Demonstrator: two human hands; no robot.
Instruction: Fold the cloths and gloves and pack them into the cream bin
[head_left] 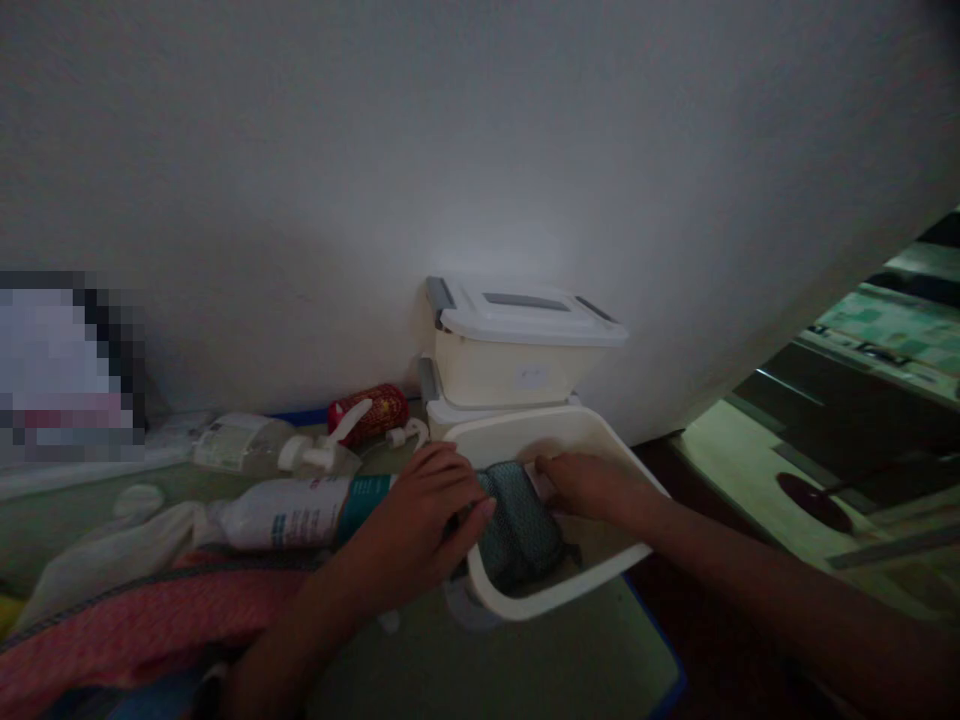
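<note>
An open cream-white plastic storage box [499,605] stands tilted at the front of the surface. Inside it lies a grey-green mesh-textured pouch [514,520], puffy and folded. My left hand [439,515] is closed over the box's left rim, thumb toward the inside. Reaching in over the right side, my right hand [581,485] has its fingers bent beside the pouch, at a pale pinkish piece [550,488] whose kind I cannot make out. Its fingertips are partly hidden.
Behind stands a lidded white storage box [525,365] on another lid, against the wall. To the left lie a white-and-teal bottle [300,512], a clear pump bottle [244,445], a red can [375,410] and pink fabric [165,615]. A blue-edged surface [570,660] ends at right.
</note>
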